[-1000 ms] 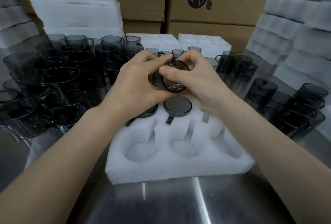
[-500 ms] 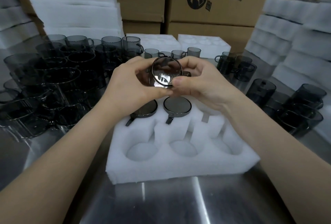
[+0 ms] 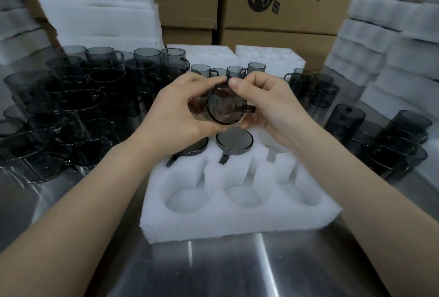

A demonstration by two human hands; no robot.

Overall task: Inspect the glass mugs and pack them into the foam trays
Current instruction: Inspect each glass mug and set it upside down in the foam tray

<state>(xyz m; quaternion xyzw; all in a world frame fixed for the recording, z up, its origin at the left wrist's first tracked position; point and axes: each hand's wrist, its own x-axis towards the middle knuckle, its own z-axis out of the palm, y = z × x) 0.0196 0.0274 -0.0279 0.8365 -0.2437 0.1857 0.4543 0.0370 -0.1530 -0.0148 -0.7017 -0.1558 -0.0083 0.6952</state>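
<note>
Step in hand: inspection. Both hands hold one smoked glass mug [image 3: 225, 104] in the air over the back row of the foam tray [image 3: 237, 220], not touching it. The mug is tipped on its side with a round end facing the camera and its handle pointing toward the right palm.

Grip: the left hand [image 3: 175, 116] wraps its fingers round the mug body. The right hand [image 3: 273, 106] pinches the rim with thumb on top and fingers curled behind. Both are closed on the glass.

Tray state:
- Two packed mugs [image 3: 234, 141] sit in the back-left and back-middle pockets, handles in their slots.
- The back-right pocket is mostly hidden under the right hand. A grey strip shows in its slot, possibly a handle; can't tell.
- The three front pockets [image 3: 242, 195] are empty.

Loose mugs [image 3: 78, 106] are piled on the steel table [image 3: 213, 268] to the left, with more on the right.

Next move, judged: if the glass passes, rotate it to match the packed ones, line the handle up with a slot, and lower it straight into a free pocket. The foam fit looks snug, so a misaligned handle would likely jam.
</note>
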